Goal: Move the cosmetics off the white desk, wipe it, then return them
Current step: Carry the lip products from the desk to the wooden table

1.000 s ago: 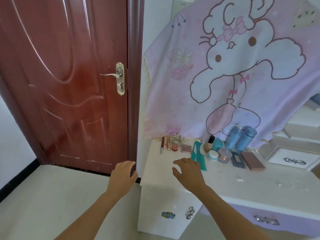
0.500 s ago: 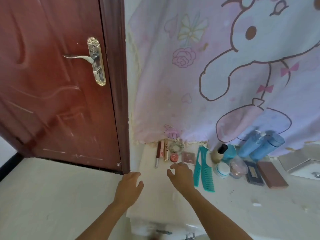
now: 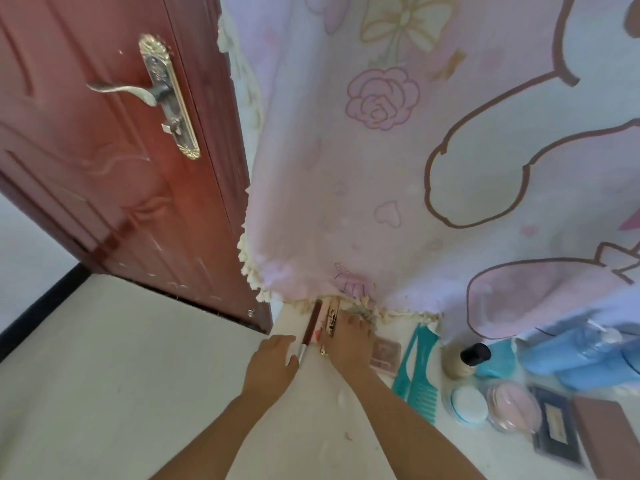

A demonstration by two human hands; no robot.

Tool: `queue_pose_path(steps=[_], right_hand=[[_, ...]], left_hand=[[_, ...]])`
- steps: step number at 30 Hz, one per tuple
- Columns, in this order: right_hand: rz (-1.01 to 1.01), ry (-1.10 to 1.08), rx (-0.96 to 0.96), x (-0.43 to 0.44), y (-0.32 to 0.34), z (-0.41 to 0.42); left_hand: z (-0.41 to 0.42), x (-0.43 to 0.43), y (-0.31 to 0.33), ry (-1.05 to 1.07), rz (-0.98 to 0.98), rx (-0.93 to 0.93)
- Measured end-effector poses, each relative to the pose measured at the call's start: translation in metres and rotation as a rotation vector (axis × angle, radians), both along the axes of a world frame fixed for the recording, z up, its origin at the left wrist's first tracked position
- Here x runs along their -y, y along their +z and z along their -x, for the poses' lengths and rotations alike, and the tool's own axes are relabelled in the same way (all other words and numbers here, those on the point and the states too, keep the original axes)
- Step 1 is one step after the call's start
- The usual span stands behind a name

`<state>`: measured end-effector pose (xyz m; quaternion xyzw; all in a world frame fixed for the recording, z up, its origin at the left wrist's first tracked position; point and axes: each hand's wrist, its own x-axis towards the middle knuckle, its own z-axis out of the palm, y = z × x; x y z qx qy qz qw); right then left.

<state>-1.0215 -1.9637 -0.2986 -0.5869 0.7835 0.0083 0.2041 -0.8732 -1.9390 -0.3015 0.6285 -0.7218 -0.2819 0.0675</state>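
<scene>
The white desk [image 3: 311, 417] carries a row of cosmetics along its back edge. My right hand [image 3: 348, 339] lies over the small items at the back left, its fingers spread across a gold tube [image 3: 333, 318] and a hair tie; whether it grips anything is hidden. My left hand [image 3: 273, 363] hovers at the desk's left edge, fingers apart, just beside a dark red pencil [image 3: 309, 329]. To the right lie a pink palette [image 3: 385, 351], two teal combs [image 3: 417, 368], a black-capped bottle [image 3: 465, 360], a white jar [image 3: 468, 405] and a pink jar [image 3: 514, 408].
A pink cartoon blanket [image 3: 415, 168] hangs down to the desk's back edge. Blue bottles [image 3: 588, 358], a dark compact [image 3: 557, 434] and a brown case [image 3: 609, 434] fill the right side. A red-brown door [image 3: 121, 150] stands left, over pale floor [image 3: 104, 375].
The view has closed in on the desk's back left corner. My right hand moved forward onto the small items by the blanket, and my left hand came up beside the pencil.
</scene>
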Motion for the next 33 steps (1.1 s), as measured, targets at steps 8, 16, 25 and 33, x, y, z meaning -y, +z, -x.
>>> queue_pose_path(steps=[8,16,25,33], right_hand=[[0.047,-0.063,0.003,0.013,-0.005,-0.002],[0.173,-0.168,0.156,0.020,0.002,0.008],[0.205,-0.149,0.379,0.008,0.010,0.030],[0.182,-0.154,0.430,0.002,0.010,0.033]], left_hand=[[0.019,0.025,-0.009,-0.014,-0.044,0.030],[0.046,0.045,-0.005,0.148,-0.041,0.096],[0.069,0.051,-0.007,0.212,-0.063,0.065],[0.071,0.050,-0.007,0.239,-0.143,0.060]])
